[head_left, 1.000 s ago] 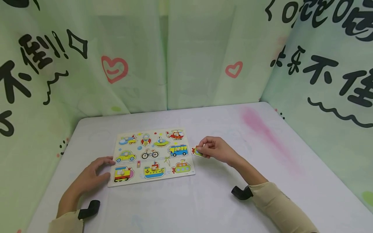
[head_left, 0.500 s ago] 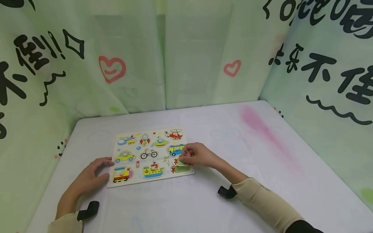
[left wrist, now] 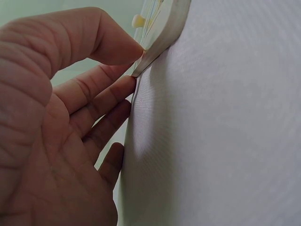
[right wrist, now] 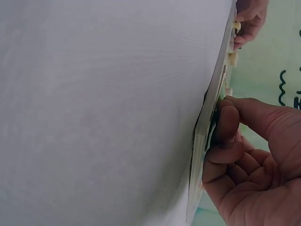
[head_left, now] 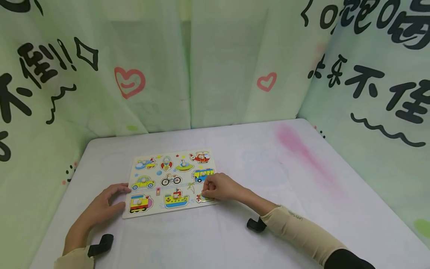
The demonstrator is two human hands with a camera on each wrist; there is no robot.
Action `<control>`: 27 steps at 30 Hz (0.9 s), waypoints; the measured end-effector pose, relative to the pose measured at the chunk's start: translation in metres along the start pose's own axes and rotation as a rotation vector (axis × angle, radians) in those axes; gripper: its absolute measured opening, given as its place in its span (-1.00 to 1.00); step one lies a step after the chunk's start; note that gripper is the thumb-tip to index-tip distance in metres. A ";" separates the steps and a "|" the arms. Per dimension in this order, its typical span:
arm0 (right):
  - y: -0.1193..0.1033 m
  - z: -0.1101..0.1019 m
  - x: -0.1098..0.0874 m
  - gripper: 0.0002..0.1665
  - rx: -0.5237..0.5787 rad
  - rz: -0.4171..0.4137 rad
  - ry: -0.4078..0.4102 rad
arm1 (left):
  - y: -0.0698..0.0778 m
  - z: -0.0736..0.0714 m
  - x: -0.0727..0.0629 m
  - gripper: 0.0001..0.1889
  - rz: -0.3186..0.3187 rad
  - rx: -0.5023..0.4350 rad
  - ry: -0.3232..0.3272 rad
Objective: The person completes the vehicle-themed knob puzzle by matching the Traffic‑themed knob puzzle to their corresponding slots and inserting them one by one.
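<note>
A wooden knob puzzle board [head_left: 158, 204] with vehicle pictures lies flat on the table. My right hand [head_left: 223, 188] pinches a submarine puzzle piece [head_left: 199, 198] low over the board's front right corner, where the matching submarine picture is; the hand hides most of it. Thumb and fingers come together close above the board's edge [right wrist: 205, 120] in the right wrist view. At the other end, my left hand [head_left: 99, 207] rests on the table with index finger and thumb against the board's left side. The left wrist view shows its thumb tip [left wrist: 134, 54] touching the board's corner.
Other pieces sit in the board, among them a train [head_left: 140, 203], a ship [head_left: 176, 200], a car [head_left: 143, 182] and a bus [head_left: 202, 175]. A white cloth with a pink stain [head_left: 299, 145] covers the table. Printed green curtains [head_left: 221, 45] stand behind it.
My right hand has carried the submarine piece from beside the board's right edge leftward and down onto the front right corner. My left hand stays at the left edge.
</note>
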State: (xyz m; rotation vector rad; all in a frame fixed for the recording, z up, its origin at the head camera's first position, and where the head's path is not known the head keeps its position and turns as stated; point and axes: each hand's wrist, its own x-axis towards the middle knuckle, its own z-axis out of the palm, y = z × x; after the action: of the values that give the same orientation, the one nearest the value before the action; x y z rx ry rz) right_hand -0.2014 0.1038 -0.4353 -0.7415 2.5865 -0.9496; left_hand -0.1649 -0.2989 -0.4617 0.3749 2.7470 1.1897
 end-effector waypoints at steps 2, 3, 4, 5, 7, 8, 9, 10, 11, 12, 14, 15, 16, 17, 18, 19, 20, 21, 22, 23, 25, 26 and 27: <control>-0.002 0.000 0.000 -0.87 -0.011 0.003 0.003 | 0.000 0.000 0.000 -0.60 -0.006 0.007 0.000; -0.002 0.000 0.001 -0.86 -0.015 0.001 0.006 | 0.000 0.000 0.000 -0.60 -0.008 0.010 0.001; -0.003 0.000 0.001 -0.86 -0.020 0.005 0.007 | 0.000 0.000 0.000 -0.60 -0.009 0.010 0.001; -0.003 0.000 0.001 -0.86 -0.025 0.006 0.007 | 0.000 0.000 0.001 -0.60 -0.011 0.010 0.002; -0.003 0.000 0.001 -0.85 -0.030 0.006 0.007 | 0.000 0.001 0.001 -0.60 -0.013 0.012 0.002; -0.003 0.000 0.000 -0.85 -0.030 0.004 0.009 | 0.000 0.001 0.001 -0.60 -0.012 0.012 0.002; -0.003 0.000 0.000 -0.85 -0.034 0.001 0.011 | 0.000 0.001 0.001 -0.60 -0.013 0.011 0.003; -0.002 0.000 0.000 -0.85 -0.036 -0.001 0.014 | 0.001 0.001 0.001 -0.60 -0.012 0.009 0.005; -0.001 0.001 -0.001 -0.85 -0.039 -0.008 0.020 | 0.001 0.001 0.001 -0.60 -0.013 0.009 0.006; -0.001 0.001 -0.001 -0.86 -0.035 -0.014 0.032 | 0.000 0.002 0.002 -0.60 -0.013 0.010 0.007; 0.002 0.000 -0.003 -0.87 0.002 -0.034 0.076 | 0.000 0.002 0.002 -0.60 -0.010 0.010 0.008; 0.002 0.000 -0.004 -0.88 0.040 -0.040 0.105 | 0.000 0.002 0.002 -0.60 -0.009 0.010 0.008; 0.002 -0.002 -0.006 -0.88 0.089 -0.042 0.135 | 0.000 0.002 0.003 -0.60 -0.008 0.010 0.008; 0.002 -0.003 -0.008 -0.88 0.150 -0.043 0.168 | 0.000 0.002 0.003 -0.60 -0.009 0.011 0.007; 0.002 -0.005 -0.011 -0.85 0.228 -0.044 0.203 | 0.000 0.002 0.003 -0.60 -0.008 0.013 0.006; 0.002 -0.007 -0.013 -0.82 0.303 -0.040 0.240 | 0.000 0.002 0.003 -0.60 -0.006 0.012 0.006; 0.001 -0.010 -0.017 -0.79 0.376 -0.028 0.280 | 0.000 0.002 0.003 -0.60 -0.004 0.012 0.006; 0.000 -0.012 -0.020 -0.77 0.439 -0.013 0.324 | 0.000 0.003 0.003 -0.60 -0.004 0.013 0.004; 0.000 -0.014 -0.024 -0.75 0.489 0.004 0.372 | 0.000 0.003 0.003 -0.60 -0.004 0.013 0.003; -0.001 -0.016 -0.027 -0.74 0.533 0.018 0.422 | 0.001 0.003 0.003 -0.60 -0.003 0.013 0.002; -0.002 -0.019 -0.035 -0.75 0.574 0.042 0.524 | 0.001 0.002 0.003 -0.60 0.000 0.011 0.001; -0.002 -0.021 -0.038 -0.76 0.579 0.045 0.572 | 0.001 0.002 0.003 -0.60 0.000 0.013 0.000; -0.002 -0.022 -0.042 -0.77 0.572 0.039 0.615 | 0.002 0.002 0.003 -0.60 0.000 0.015 0.001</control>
State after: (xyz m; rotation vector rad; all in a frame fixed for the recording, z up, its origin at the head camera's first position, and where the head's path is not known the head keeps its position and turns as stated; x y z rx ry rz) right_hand -0.1753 0.1371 -0.4138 -0.2595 2.5316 -2.0371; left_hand -0.1672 -0.2956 -0.4619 0.3758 2.7576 1.1701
